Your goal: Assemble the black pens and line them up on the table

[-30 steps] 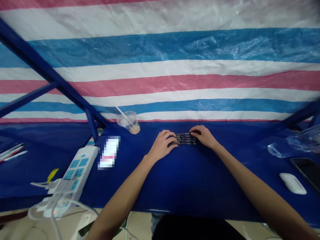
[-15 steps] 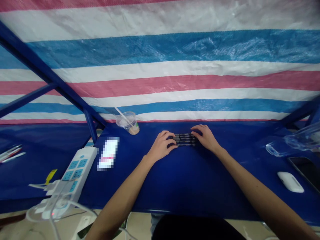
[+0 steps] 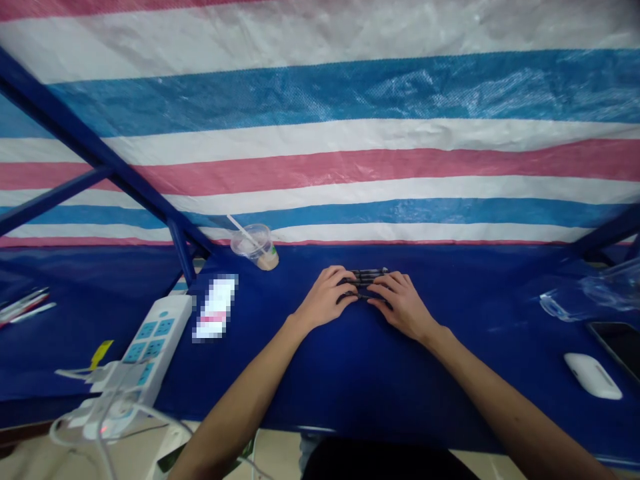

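Your left hand and right hand sit almost touching, and the fingers of both curl narrowly over a small bundle of dark rods, held between them. The bundle lies right under your fingertips, its rods side by side and running from one hand toward the other. Your fingers hide much of it, so you can't tell exactly what the rods are or how many there are. Closing in from both ends like this looks like a way to keep them squared up and together.

The blue-covered counter carries the bundle directly beneath your hands. Just beyond your left fingers stands a clear plastic cup with a straw, placed up at the back, out of your forearms' way. Farther left are a blurred white card, then a white power strip with its cables, kept well off to the side. Well past your right fingers lie a clear plastic bag, a white oblong case and a phone, leaving the space around your hands open.
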{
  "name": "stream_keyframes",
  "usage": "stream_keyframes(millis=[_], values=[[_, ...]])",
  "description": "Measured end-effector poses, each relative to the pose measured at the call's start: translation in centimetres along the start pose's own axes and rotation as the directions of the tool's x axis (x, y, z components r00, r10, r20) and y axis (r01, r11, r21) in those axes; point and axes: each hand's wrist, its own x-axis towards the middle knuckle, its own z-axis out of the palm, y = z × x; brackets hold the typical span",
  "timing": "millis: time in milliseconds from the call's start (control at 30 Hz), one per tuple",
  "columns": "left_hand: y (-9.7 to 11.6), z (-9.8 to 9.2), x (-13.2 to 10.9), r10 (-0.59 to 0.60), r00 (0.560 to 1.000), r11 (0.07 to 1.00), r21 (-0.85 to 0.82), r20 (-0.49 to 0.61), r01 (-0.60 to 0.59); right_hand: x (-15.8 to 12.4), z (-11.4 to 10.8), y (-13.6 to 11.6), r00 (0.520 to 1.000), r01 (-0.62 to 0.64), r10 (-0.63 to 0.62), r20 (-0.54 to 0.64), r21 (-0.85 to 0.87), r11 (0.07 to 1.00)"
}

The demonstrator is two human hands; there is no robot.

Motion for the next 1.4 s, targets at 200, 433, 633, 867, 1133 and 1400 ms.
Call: stream_keyframes(millis=[200, 433, 633, 867, 1133, 1400], values=[[1.1, 0.1, 0.3, 0.017, 1.0, 1.0, -0.02, -0.016, -0.017, -0.1, -0.1, -0.5, 0.997, 0.036, -0.035, 0.064, -0.001, 0.999], [0.9, 0.2, 0.4, 0.03, 0.998, 0.999, -0.018, -0.049, -0.03, 0.0, -0.9, -0.7, 0.999, -0.017, 0.017, 0.027, -0.012, 1.0], [0.7, -0.3, 0.4, 0.05, 0.992, 0.999, -0.011, -0.116, -0.051, -0.3, -0.6, -0.3, 1.0, -0.021, 0.021, 0.021, 0.011, 1.0], [1.0, -0.3, 0.5, 0.042, 0.994, 0.999, -0.019, -0.102, -0.044, -0.4, -0.4, -0.4, 0.999, 0.012, -0.015, 0.034, 0.078, 0.997], [0.7, 0.0, 0.3, 0.068, 0.991, 0.998, -0.011, -0.115, -0.069, -0.5, -0.4, -0.1, 0.999, -0.015, 0.011, 0.046, 0.066, 0.998], [0.7, -0.2, 0.3, 0.069, 0.993, 0.997, -0.021, -0.098, -0.071, -0.7, -0.2, 0.0, 0.999, -0.011, 0.008, 0.053, 0.055, 0.998]])
